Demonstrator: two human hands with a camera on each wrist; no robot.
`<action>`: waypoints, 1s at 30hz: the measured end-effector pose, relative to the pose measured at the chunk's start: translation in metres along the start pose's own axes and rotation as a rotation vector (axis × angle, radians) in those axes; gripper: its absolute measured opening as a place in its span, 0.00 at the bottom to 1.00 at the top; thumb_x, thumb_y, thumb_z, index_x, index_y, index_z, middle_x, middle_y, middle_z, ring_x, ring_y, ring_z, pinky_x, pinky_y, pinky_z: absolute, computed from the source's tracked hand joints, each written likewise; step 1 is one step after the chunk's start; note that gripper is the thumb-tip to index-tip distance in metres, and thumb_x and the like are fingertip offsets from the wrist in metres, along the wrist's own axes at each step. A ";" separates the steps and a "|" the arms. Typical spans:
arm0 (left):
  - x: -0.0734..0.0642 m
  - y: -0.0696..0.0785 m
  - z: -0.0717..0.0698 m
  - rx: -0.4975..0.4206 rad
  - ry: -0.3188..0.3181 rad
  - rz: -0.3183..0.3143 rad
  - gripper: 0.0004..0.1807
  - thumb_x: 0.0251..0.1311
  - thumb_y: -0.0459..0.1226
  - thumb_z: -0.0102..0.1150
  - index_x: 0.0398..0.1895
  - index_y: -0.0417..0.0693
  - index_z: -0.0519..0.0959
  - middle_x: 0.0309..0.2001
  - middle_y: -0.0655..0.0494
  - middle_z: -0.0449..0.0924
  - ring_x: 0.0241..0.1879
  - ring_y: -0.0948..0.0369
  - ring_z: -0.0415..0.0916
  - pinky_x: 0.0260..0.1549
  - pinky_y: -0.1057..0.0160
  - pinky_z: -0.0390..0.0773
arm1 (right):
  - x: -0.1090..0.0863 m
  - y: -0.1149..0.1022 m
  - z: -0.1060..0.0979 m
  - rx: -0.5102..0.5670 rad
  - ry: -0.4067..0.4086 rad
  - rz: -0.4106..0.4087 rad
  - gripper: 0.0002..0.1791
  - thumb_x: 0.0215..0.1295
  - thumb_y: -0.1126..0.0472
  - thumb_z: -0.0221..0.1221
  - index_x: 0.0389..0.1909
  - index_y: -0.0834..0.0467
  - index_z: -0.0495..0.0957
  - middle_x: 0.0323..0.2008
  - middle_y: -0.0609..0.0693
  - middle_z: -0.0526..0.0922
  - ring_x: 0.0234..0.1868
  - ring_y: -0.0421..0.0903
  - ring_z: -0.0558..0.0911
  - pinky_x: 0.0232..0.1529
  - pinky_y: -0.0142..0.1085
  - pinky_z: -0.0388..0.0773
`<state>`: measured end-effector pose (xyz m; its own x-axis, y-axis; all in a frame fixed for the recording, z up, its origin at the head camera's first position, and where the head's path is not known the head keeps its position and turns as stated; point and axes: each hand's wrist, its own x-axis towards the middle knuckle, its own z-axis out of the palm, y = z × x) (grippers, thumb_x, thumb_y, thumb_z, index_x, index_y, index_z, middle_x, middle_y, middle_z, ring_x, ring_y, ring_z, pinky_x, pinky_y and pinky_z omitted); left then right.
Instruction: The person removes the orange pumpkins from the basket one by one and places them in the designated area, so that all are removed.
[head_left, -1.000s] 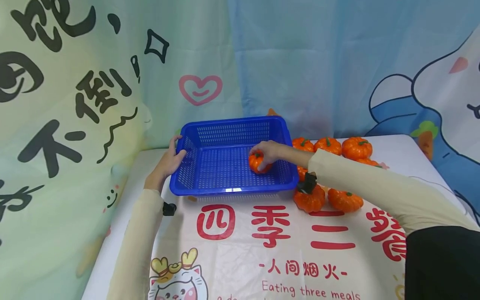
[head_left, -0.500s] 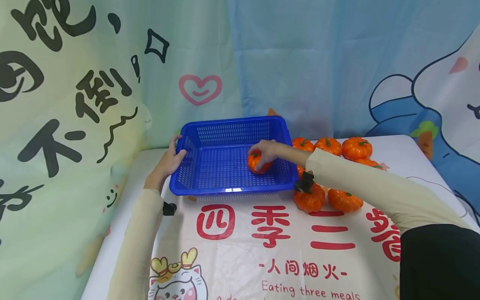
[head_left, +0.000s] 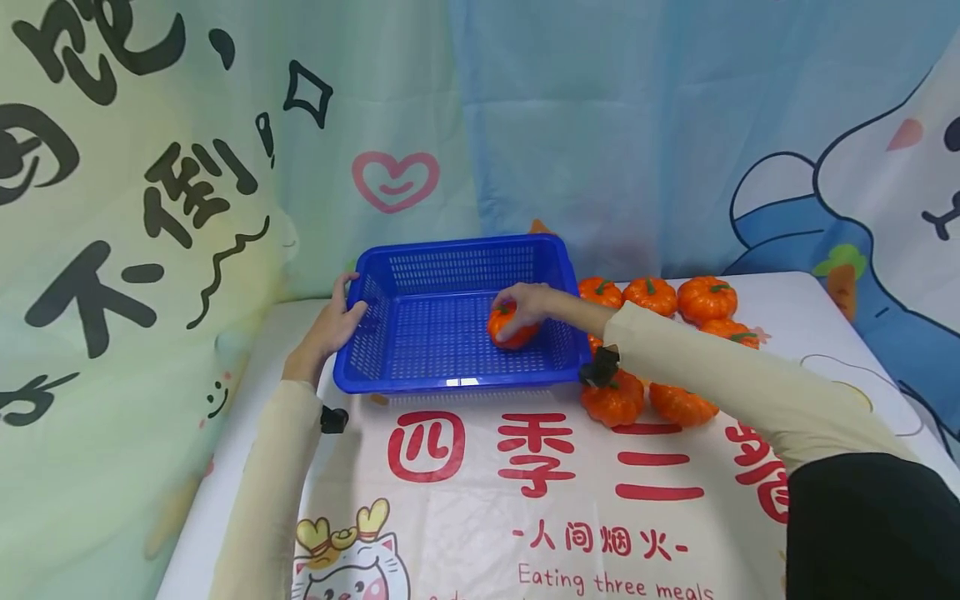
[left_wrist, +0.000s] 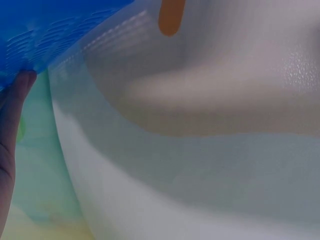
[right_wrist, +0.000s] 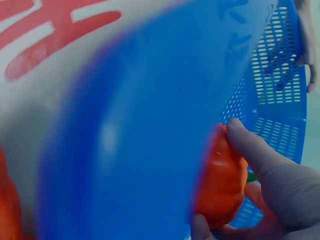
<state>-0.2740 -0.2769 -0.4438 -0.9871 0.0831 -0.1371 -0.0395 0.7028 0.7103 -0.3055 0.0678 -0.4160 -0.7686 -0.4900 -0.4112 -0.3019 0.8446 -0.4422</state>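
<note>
A blue plastic basket [head_left: 431, 367] with perforated walls stands toward the back of the table. My left hand [head_left: 330, 325] holds its left rim; in the left wrist view a finger [left_wrist: 21, 95] touches the basket's outer side. Inside, at the right end, my right hand [head_left: 525, 307] grips an orange pumpkin [head_left: 512, 333] from above. The right wrist view shows the thumb and fingers around the pumpkin [right_wrist: 220, 185], partly hidden by the basket wall [right_wrist: 150, 120]. Whether it touches the basket floor I cannot tell.
Several more orange pumpkins [head_left: 707, 300] lie right of the basket, some partly hidden by my right arm. Two of them, a pumpkin [head_left: 613, 402] and a wider pumpkin [head_left: 681, 407], sit nearest me. A printed cloth [head_left: 465, 517] covers the table's front. A curtain [head_left: 570, 133] hangs behind.
The right hand and the pumpkin it grips have shifted very slightly left inside the basket. The head view has turned a little to the right. The left hand keeps its place on the rim.
</note>
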 end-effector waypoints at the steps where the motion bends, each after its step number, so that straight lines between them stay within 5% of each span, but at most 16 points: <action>1: 0.000 0.000 0.000 -0.002 0.000 -0.001 0.34 0.69 0.44 0.35 0.76 0.60 0.39 0.59 0.26 0.68 0.46 0.39 0.74 0.53 0.40 0.70 | 0.000 0.000 0.001 0.018 0.013 0.002 0.36 0.52 0.48 0.69 0.62 0.55 0.73 0.65 0.60 0.72 0.64 0.60 0.69 0.66 0.52 0.57; 8: -0.002 0.001 -0.001 0.000 0.005 -0.006 0.34 0.69 0.44 0.36 0.75 0.59 0.39 0.60 0.26 0.67 0.48 0.38 0.72 0.55 0.38 0.67 | -0.003 0.001 0.003 0.121 0.117 0.001 0.35 0.49 0.48 0.71 0.58 0.55 0.75 0.62 0.59 0.75 0.63 0.59 0.70 0.65 0.53 0.56; 12: -0.002 0.002 0.000 0.004 0.011 0.005 0.34 0.69 0.44 0.36 0.75 0.58 0.40 0.60 0.25 0.67 0.48 0.38 0.72 0.55 0.39 0.68 | -0.021 -0.005 -0.001 0.216 0.162 -0.018 0.35 0.50 0.46 0.70 0.61 0.52 0.74 0.62 0.59 0.75 0.63 0.59 0.70 0.68 0.56 0.55; 18: -0.001 0.003 0.000 -0.004 0.021 0.009 0.34 0.68 0.43 0.37 0.75 0.57 0.41 0.61 0.26 0.67 0.49 0.37 0.72 0.57 0.38 0.67 | -0.090 -0.027 -0.004 0.447 0.121 -0.056 0.36 0.52 0.44 0.68 0.64 0.43 0.71 0.64 0.56 0.70 0.62 0.57 0.70 0.57 0.50 0.76; 24: 0.000 0.001 0.000 -0.002 0.026 0.013 0.34 0.68 0.44 0.37 0.75 0.58 0.41 0.62 0.26 0.66 0.50 0.37 0.72 0.56 0.38 0.67 | -0.161 -0.023 0.021 0.482 0.116 -0.106 0.35 0.51 0.43 0.68 0.62 0.39 0.71 0.61 0.54 0.70 0.60 0.55 0.69 0.51 0.45 0.79; 30: 0.000 0.000 0.001 0.010 0.016 0.022 0.34 0.68 0.43 0.36 0.76 0.57 0.40 0.64 0.25 0.63 0.52 0.37 0.70 0.57 0.37 0.65 | -0.204 -0.006 0.048 0.513 0.184 -0.112 0.33 0.51 0.45 0.69 0.60 0.38 0.73 0.60 0.54 0.70 0.60 0.58 0.68 0.48 0.46 0.80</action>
<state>-0.2735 -0.2762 -0.4448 -0.9901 0.0869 -0.1102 -0.0164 0.7080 0.7060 -0.1199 0.1524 -0.3683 -0.8474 -0.4861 -0.2137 -0.1091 0.5533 -0.8258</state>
